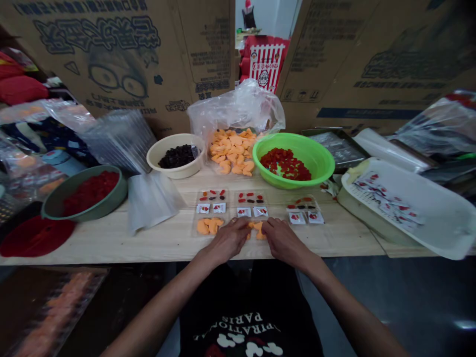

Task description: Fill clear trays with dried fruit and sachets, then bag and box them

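Both hands are at the front of the middle clear plastic tray (250, 204), over its compartment of orange pieces (258, 231). My left hand (234, 238) has its fingers closed at the left side of these pieces. From the right, my right hand (281, 240) pinches at an orange piece; the fingers partly hide it. Red and dark candies and two small white sachets (252, 212) lie in this tray's back part. The left tray (211, 210) also holds orange pieces at its front. In the right tray (305, 210) are candies and two sachets.
Behind the trays stand a cream bowl of dark pieces (152, 161), a bag of orange pieces (232, 148) and a green basin of red pieces (322, 163). A white basket of sachets (439, 213) is at right. Stacked plastic trays (117, 139) and a grey-green bowl (121, 191) are left.
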The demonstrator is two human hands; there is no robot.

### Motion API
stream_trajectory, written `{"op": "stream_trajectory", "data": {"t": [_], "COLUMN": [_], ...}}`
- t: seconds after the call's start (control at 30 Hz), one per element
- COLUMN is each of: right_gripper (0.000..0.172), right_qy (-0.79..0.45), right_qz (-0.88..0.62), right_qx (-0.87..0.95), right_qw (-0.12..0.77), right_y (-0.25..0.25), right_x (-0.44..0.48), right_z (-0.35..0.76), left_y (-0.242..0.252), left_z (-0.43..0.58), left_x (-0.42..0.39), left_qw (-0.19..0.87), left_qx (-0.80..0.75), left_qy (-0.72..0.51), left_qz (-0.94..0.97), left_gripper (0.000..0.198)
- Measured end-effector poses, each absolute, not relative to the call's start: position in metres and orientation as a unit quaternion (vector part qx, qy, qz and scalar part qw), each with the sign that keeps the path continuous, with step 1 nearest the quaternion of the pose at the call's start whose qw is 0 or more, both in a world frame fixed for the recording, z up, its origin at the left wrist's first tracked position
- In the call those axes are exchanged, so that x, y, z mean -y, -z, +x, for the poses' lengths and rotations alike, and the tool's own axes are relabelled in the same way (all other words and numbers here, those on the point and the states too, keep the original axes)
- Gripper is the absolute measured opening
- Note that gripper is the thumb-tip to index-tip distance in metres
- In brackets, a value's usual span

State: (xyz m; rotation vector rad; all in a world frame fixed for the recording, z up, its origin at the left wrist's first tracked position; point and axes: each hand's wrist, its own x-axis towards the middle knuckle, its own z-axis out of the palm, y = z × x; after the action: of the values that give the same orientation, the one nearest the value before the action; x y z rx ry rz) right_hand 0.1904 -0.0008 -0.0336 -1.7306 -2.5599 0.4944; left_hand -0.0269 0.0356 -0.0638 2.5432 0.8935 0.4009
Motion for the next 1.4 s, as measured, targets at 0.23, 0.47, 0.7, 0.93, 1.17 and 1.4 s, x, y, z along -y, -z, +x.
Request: {"op": "stream_trajectory", "data": {"t": [0.23,0.47,0.7,0.93,1.17,1.4], "right_gripper": [0.05,0.035,0.029,0.028,0.047,0.072], "right_qy": [-0.196,-0.169,-0.224,-0.217,-0.086,-0.077], "right_qz": [-0.517,-0.565,-0.551,-0.517,-0.434,-0.438], "right_qx": [0.832,0.806,0.804,0.817,0.879,0.886], "right_qw": [0.04,-0.052,0.006,0.136,0.179,0.133], "right_y": [0.031,0.019,0.024,0.039,0.066,0.055], "right_x": [0.002,-0.002,0.0,-0.005,0.006,0.023], "right_z": [0.181,0.17,0.187,0.198,0.209,0.201], "left_y": [0.06,0.061,0.061,0.062,0.063,0.061], "left_z": [-0.024,-0.023,-0.021,-0.019,-0.023,-0.026], "left_x": [-0.036,-0.036,-0.036,-0.036,-0.041,-0.033], "left_qw": [0.229,0.222,0.225,0.207,0.187,0.179], "left_qx": [-0.338,-0.346,-0.325,-0.327,-0.361,-0.361], "left_qy": [-0.16,-0.145,-0.132,-0.126,-0.146,-0.177], "left_qz": [0.899,0.9,0.909,0.914,0.902,0.898], "left_gripper": [0.019,0.018,0.016,0.024,0.026,0.026]}}
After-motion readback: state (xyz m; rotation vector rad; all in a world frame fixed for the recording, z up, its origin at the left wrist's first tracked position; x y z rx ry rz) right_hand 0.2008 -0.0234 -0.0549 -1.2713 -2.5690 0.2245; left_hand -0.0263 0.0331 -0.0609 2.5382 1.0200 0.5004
